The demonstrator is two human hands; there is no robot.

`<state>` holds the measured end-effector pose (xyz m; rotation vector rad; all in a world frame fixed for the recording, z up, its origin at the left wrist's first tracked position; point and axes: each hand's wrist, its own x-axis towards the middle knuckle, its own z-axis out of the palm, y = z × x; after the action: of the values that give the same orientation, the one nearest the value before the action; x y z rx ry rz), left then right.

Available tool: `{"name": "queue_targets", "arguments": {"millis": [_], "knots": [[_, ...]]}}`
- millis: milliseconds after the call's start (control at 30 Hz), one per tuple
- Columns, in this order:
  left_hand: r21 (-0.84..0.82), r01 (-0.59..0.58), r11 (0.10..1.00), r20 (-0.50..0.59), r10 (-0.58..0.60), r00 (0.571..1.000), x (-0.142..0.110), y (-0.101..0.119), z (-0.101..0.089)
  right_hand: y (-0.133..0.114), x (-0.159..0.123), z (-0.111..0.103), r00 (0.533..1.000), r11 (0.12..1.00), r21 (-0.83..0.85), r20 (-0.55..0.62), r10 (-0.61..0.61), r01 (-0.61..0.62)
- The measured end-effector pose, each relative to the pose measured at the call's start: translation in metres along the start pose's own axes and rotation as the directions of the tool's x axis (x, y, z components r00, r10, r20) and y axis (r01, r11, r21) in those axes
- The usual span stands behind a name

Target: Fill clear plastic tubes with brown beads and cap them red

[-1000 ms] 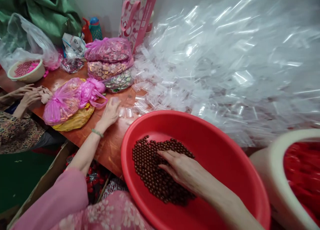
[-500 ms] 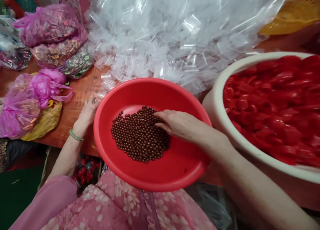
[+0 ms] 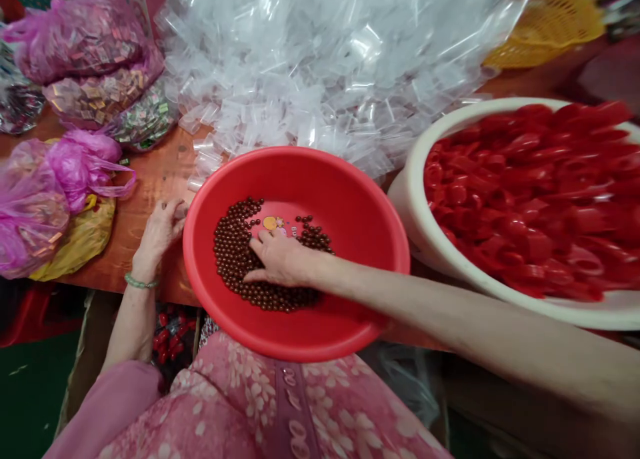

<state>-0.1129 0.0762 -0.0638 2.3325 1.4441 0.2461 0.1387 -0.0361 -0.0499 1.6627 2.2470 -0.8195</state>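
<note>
A round red basin [image 3: 350, 179] rests on my lap against the wooden table's [image 3: 150, 172] edge. It holds a heap of small brown beads [image 3: 230, 259]. My right hand [image 3: 280, 262] lies in the basin on the beads, fingers curled and raking them together; a bare patch of the bottom shows just beyond it. My left hand [image 3: 160, 229] rests on the table just left of the basin, fingers bent around what looks like a small clear bag [image 3: 181, 210]. A big pile of small clear plastic bags [image 3: 320, 66] lies behind the basin.
A white basin [image 3: 407, 186] full of red plastic caps [image 3: 525, 186] stands at the right. Pink bags of small wrapped pieces [image 3: 75, 39] and a pink and yellow bag [image 3: 50, 199] sit at the left. A yellow basket [image 3: 550, 26] is at the far right. Red pieces [image 3: 173, 332] lie below the table.
The view swung right and down. My right hand drew back toward me through the beads, baring part of the basin's bottom. My left hand curled its fingers beside the basin.
</note>
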Motion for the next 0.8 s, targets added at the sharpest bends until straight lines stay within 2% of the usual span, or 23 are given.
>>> {"name": "queue_targets", "arguments": {"millis": [100,167,233,333,400,433,467,500,567,600,633,700,800], "knots": [[0.001,0.083,0.997,-0.156,-0.082,0.984,-0.009,-0.009,-0.001,-0.015,-0.017,0.011,0.990,0.994,0.059,0.102,-0.094,0.088],[-0.058,0.110,0.992,-0.281,-0.122,0.952,-0.017,-0.012,-0.005,-0.016,-0.022,0.013,0.973,0.984,0.133,0.181,-0.140,0.117],[-0.166,0.085,0.982,-0.378,-0.143,0.915,-0.026,-0.006,-0.013,-0.011,-0.022,0.011,0.946,0.962,0.241,0.262,-0.189,0.126],[-0.311,-0.021,0.950,-0.450,-0.128,0.884,-0.041,0.023,-0.026,-0.001,-0.017,0.002,0.896,0.891,0.443,0.348,-0.275,0.101],[-0.357,-0.079,0.931,-0.419,-0.085,0.904,-0.050,0.052,-0.033,0.005,-0.015,-0.005,0.882,0.827,0.558,0.353,-0.313,0.069],[-0.368,-0.106,0.924,-0.380,-0.046,0.924,-0.054,0.067,-0.035,0.007,-0.016,-0.010,0.887,0.758,0.651,0.327,-0.327,0.039],[-0.380,-0.131,0.916,-0.325,0.000,0.946,-0.057,0.081,-0.035,0.009,-0.017,-0.014,0.900,0.644,0.765,0.277,-0.335,0.004],[-0.391,-0.149,0.908,-0.261,0.046,0.964,-0.060,0.093,-0.035,0.009,-0.019,-0.019,0.922,0.478,0.878,0.206,-0.329,-0.026],[-0.419,-0.177,0.890,-0.138,0.130,0.982,-0.064,0.112,-0.031,0.007,-0.023,-0.031,0.966,0.067,0.998,0.033,-0.255,-0.017],[-0.434,-0.185,0.882,-0.089,0.162,0.983,-0.066,0.118,-0.028,0.005,-0.025,-0.036,0.980,-0.100,0.994,-0.052,-0.192,0.033],[-0.447,-0.194,0.874,-0.055,0.189,0.980,-0.068,0.123,-0.024,0.002,-0.027,-0.042,0.984,-0.203,0.974,-0.128,-0.122,0.102],[-0.452,-0.216,0.865,-0.019,0.233,0.972,-0.070,0.130,-0.018,-0.005,-0.030,-0.053,0.971,-0.314,0.920,-0.237,0.034,0.235],[-0.431,-0.232,0.872,0.005,0.259,0.966,-0.072,0.138,-0.011,-0.019,-0.030,-0.063,0.930,-0.398,0.848,-0.266,0.255,0.351]]}}
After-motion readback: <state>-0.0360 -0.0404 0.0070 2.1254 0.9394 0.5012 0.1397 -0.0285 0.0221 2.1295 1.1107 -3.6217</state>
